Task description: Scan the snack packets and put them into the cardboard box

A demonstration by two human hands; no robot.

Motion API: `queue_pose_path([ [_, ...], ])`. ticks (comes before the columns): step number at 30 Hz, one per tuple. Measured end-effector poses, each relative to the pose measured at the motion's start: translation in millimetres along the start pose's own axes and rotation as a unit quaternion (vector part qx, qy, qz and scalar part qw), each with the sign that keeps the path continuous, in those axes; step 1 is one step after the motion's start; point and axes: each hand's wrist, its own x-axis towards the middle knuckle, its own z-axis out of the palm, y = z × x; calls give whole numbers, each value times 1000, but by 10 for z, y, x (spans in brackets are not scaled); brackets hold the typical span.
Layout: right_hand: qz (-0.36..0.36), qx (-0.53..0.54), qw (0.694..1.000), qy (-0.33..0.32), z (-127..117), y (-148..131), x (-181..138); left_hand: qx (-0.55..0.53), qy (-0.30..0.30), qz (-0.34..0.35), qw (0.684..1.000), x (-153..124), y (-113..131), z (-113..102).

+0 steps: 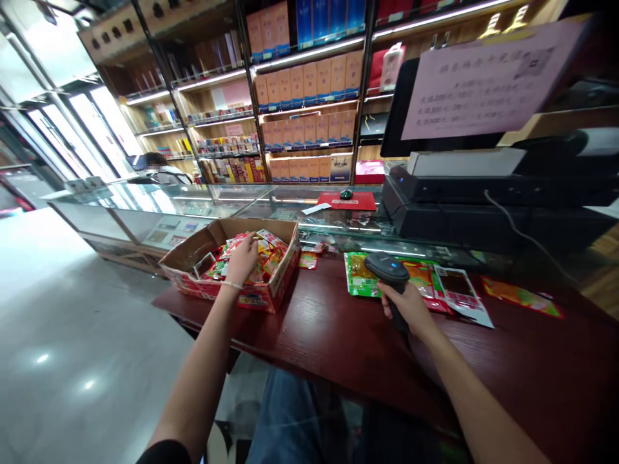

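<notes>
My left hand point(243, 258) reaches into an open cardboard box point(290, 258) and rests on a pile of red, green and white snack packets point(271, 248). Its fingers look loosely spread over the packets, with the fingertips partly hidden. In my right hand point(411, 306) is a black barcode scanner point(387, 265), gripped by the handle, its head tilted up to the left with a small blue light on. Behind the scanner lie a green snack packet point(358, 274), a red and orange packet point(420, 278) and a white-edged packet with a dark middle point(457, 290).
An orange packet point(522, 296) lies at the right of the dark red table point(314, 322). Small packets point(308, 259) sit beside the box. Behind are a glass counter point(261, 203), a red mat with a mouse point(346, 194), a monitor point(399, 109) and stocked shelves. Another person point(164, 173) is far left.
</notes>
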Motion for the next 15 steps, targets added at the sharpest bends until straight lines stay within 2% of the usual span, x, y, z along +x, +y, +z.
queue_pose_path([
  [4,-6,-1,1000,-2,27,-7,-14,-48,31,8,998,-82,15,-30],
  [8,-11,2,1000,5,11,-23,-11,1,32,54,998,-188,189,-77],
  [10,-22,0,1000,8,-22,-22,3,26,45,93,994,-272,367,-66],
  [12,-30,-5,999,19,-71,-23,20,3,39,133,990,-359,602,4],
  [15,-30,2,999,40,-165,-47,43,-73,0,179,981,-449,969,277],
])
